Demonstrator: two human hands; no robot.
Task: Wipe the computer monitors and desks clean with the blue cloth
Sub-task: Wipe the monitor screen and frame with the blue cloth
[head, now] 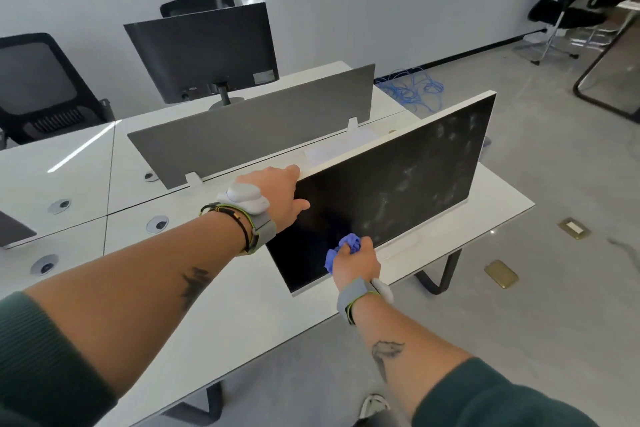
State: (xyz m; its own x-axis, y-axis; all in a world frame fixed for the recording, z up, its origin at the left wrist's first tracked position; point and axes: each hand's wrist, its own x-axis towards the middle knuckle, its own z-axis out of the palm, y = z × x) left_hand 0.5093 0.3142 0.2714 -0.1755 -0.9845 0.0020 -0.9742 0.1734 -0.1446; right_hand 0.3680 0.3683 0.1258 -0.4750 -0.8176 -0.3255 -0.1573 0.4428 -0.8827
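While the left hand (277, 196) grips the monitor (408, 184), the right hand (358, 262) clutches the blue cloth (350, 242).

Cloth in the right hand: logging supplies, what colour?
Blue cloth, bunched in the right hand; head view.

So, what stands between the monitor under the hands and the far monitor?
In the head view, a grey divider panel stands upright between the near monitor and the far monitor.

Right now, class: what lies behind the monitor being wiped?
Behind the monitor, what looks like a pale sheet lies on the desk. Beyond it are the grey divider and a second monitor, back towards us. The near monitor's own back and stand are hidden by its screen.
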